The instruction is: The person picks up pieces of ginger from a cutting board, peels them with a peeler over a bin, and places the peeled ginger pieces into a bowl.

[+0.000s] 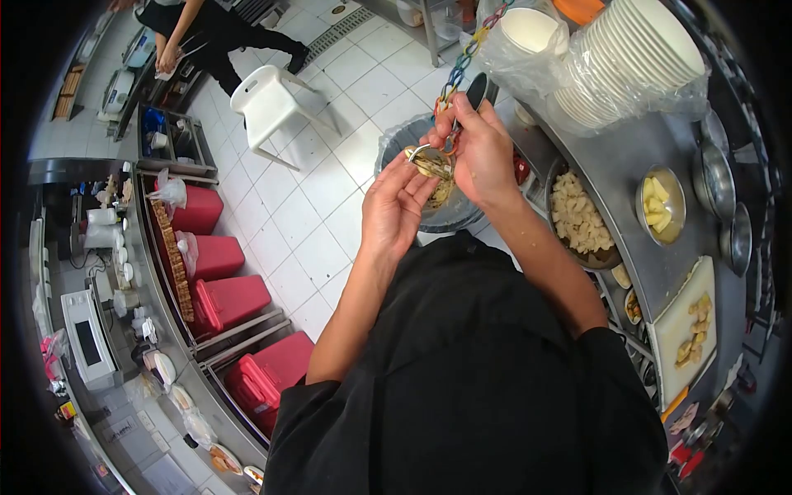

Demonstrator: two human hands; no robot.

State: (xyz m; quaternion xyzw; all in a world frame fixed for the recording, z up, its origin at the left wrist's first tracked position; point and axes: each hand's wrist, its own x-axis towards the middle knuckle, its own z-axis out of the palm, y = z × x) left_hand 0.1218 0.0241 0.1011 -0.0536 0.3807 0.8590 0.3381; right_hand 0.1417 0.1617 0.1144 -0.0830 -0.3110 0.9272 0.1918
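Over a lined waste bin (474,216) with peelings inside, my left hand (389,205) pinches a small yellowish piece that looks like ginger (427,169). My right hand (488,161) is closed around a peeler (423,149), its curved metal part against the piece. A multicoloured plastic chain (456,74) runs from near my right hand up past the counter edge. Most of the peeler's handle is hidden by my fingers.
On the steel counter at right are stacked white bowls (631,58), a bowl of pale chunks (580,219), a metal bowl of yellow pieces (658,206) and a cutting board (672,351) with ginger pieces. A white stool (268,103), another person (206,33) and red bins (235,301) are at left.
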